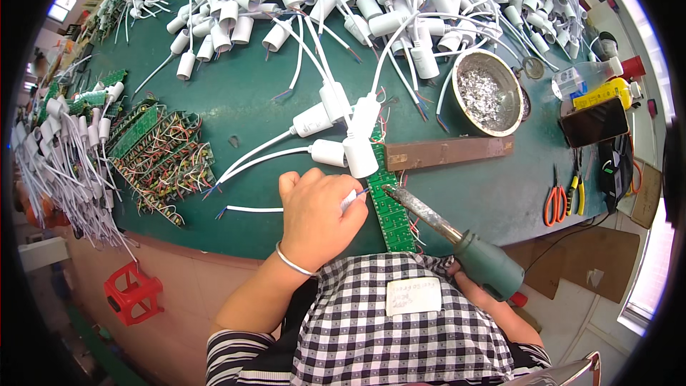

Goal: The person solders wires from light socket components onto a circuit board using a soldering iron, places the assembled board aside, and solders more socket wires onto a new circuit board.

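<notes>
My left hand [320, 209] pinches a white cable [349, 200] whose thin blue wire end lies at the edge of a green circuit board strip [389, 218]. The dark, worn tip of a soldering iron [429, 221] is over the same strip, close to that wire. My right hand [468, 287] grips the iron's green handle, which hides most of its fingers. Just beyond my left hand, several white lamp sockets [329, 152] with cables lie together, one resting against the strip's far end. A brown bar [450, 153] sits to the right of the strip.
A large heap of white sockets [371, 7] covers the table's far side. At left are wired circuit boards [164, 157] and a bundle of cabled sockets [71, 164]. To the right stand a bowl of metal scraps [458, 104], a bottle [582, 78], a phone [593, 123] and orange-handled pliers [554, 204].
</notes>
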Demonstrator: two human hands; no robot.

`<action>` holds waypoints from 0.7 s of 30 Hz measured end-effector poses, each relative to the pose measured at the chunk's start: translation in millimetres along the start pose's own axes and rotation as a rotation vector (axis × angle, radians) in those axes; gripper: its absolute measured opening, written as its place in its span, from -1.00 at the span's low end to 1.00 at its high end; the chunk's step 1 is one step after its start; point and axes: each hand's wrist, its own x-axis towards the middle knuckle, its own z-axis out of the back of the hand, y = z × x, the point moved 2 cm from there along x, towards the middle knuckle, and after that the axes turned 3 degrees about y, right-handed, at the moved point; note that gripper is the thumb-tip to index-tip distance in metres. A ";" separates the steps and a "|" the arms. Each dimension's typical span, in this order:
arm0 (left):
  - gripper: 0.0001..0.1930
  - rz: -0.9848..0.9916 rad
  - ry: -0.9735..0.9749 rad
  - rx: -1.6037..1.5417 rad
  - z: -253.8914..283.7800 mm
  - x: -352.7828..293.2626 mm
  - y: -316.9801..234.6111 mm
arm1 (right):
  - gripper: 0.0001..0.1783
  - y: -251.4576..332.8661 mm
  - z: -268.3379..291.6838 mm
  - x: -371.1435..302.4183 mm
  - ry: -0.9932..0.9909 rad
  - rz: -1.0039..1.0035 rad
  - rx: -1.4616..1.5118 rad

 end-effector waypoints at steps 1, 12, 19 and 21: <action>-0.94 -0.002 -0.014 -0.001 -0.5 0.9 -0.4 | -0.80 4.3 0.4 2.2 -0.002 0.076 -0.081; -0.90 0.013 0.054 0.017 -1.6 8.4 4.7 | -0.77 3.3 -8.0 3.1 -0.200 0.059 -0.109; -0.89 0.056 0.122 -0.010 0.7 12.0 4.4 | -0.74 -0.9 -10.3 4.3 -0.217 0.224 -0.361; -0.89 0.052 0.123 -0.019 1.1 12.5 4.3 | -0.74 -1.3 -10.2 3.7 -0.206 0.200 -0.277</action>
